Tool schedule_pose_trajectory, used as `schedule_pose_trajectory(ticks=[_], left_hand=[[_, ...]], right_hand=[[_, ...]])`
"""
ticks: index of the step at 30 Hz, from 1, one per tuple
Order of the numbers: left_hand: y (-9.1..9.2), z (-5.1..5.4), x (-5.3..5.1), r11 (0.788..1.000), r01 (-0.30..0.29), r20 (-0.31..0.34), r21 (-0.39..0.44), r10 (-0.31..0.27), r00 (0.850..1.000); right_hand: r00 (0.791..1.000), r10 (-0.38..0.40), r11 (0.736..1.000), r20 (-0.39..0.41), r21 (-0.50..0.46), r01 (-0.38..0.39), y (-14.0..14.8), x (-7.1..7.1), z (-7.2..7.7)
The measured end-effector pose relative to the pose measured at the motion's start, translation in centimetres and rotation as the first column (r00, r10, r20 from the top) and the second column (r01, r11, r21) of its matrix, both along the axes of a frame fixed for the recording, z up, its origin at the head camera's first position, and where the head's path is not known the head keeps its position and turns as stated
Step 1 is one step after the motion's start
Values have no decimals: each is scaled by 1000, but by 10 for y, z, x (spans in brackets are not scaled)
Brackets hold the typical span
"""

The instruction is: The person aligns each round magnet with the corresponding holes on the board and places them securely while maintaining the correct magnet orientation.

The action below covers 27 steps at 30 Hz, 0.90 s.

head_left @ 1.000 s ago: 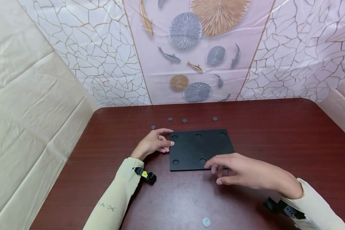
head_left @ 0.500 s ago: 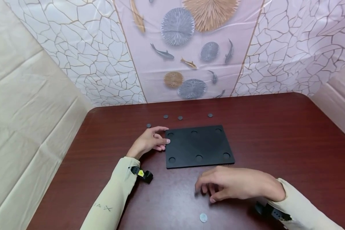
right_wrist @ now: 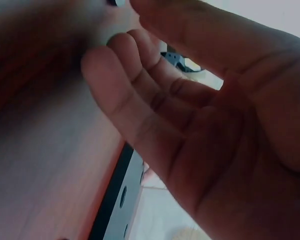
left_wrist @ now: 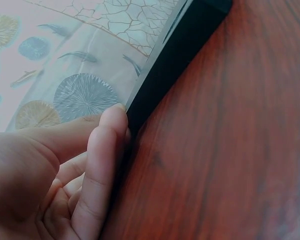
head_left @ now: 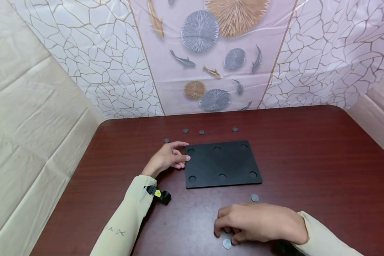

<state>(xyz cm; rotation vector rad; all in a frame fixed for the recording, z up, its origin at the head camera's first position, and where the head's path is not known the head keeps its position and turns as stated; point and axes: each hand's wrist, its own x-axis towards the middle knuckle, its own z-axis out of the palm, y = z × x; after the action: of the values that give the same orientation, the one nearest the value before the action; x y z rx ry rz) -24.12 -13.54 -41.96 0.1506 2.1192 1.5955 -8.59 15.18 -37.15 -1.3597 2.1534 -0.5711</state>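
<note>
In the head view, my left hand [head_left: 166, 158] is at the left side of a black board [head_left: 224, 163] with round recesses, its index fingertip at the far left corner and its thumb tip on the edge. The left wrist view shows fingertips touching the board's side [left_wrist: 165, 70]. My right hand [head_left: 259, 222] is low over the table in front of the board, fingers bent and apart. A silver coin [head_left: 227, 244] lies by its thumb and index fingertips, not gripped. Another coin [head_left: 255, 197] lies between this hand and the board. No disc shows in the recesses.
Beyond the board lie several dark discs, one [head_left: 166, 140] near my left index finger, others [head_left: 185, 131] [head_left: 201, 132] and a disc [head_left: 235, 129] farther right. A patterned cloth [head_left: 211, 71] hangs behind the reddish-brown table [head_left: 307, 149], and a beige cloth [head_left: 35, 124] hangs at the left.
My right hand has moved from the board's near edge toward me, down to the coin on the table. The coin behind it has come into view. My left hand stays at the board.
</note>
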Motion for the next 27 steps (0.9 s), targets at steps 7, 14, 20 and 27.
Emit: schedule_pose_trajectory(ticks=[7,14,20,27], left_hand=[[-1,-1,1,1000,-6,1,0,6,1000],[0,-1,1,1000,0,-9,2,0,1000],[1,-1,0,1000,2,-8,-1,-2,1000],[0,-2,0,1000,1,-1,3,-1,1000]], right_hand=[[995,5,999,-104,35,-2,-6,11,-6],[978,0,1000,-207,7,2,-8,16,-13],[982,-4,1000,-187,-9,2,-7,15,-14],[987,-19,1000,-160,15,21,-8,15,-13]])
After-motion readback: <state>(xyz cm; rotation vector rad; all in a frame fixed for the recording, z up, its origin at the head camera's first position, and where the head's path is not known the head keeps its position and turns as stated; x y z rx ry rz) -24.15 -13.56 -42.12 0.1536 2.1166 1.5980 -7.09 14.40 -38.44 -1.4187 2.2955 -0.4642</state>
